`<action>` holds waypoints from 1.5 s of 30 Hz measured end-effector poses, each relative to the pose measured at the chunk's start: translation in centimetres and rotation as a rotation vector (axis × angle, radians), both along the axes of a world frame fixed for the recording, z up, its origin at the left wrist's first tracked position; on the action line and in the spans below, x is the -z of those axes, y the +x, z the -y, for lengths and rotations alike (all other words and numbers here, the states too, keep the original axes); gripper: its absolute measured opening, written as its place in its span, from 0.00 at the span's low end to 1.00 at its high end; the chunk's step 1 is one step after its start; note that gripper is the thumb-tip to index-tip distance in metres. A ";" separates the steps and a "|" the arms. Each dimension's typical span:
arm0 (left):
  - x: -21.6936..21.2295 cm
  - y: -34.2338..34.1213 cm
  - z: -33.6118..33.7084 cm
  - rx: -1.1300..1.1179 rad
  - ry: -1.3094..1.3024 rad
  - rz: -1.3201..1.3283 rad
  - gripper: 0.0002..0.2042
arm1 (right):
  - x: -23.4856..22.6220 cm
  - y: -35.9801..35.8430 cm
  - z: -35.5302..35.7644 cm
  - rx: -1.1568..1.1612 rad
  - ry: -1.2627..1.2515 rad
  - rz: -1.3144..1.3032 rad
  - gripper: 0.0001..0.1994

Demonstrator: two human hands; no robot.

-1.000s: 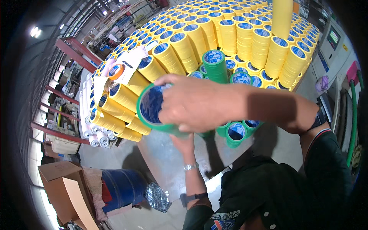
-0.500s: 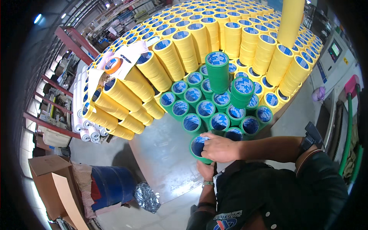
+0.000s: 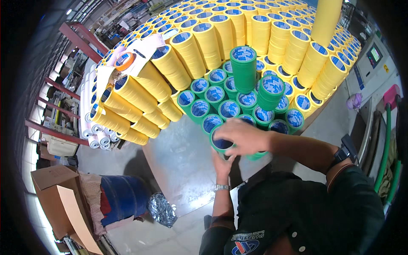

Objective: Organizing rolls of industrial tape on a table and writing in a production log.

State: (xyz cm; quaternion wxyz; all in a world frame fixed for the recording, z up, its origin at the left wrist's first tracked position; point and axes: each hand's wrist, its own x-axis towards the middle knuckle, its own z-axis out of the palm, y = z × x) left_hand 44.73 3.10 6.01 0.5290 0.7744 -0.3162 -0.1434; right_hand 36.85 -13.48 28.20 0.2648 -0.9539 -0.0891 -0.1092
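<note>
Grey metal surface (image 3: 178,157) carries green and yellow tape stacks. Right hand (image 3: 244,136) cups a green tape roll stack (image 3: 223,144) from above at surface's near edge; left hand (image 3: 223,163) presses its side. Likely stiff, moderately heavy; grip outer wall, rolls may slide apart.

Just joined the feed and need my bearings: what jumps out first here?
A huge bank of stacked yellow tape rolls fills the upper half of the head view. In front of it, at centre, sits a cluster of green tape rolls on a grey table. Both hands, left hand and right hand, grip one green roll at the cluster's near edge.
</note>
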 end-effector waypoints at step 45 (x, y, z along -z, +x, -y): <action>-19.3 -6.2 24.4 0.300 -0.298 0.072 0.44 | -1.6 -13.4 17.6 0.585 0.971 0.278 0.29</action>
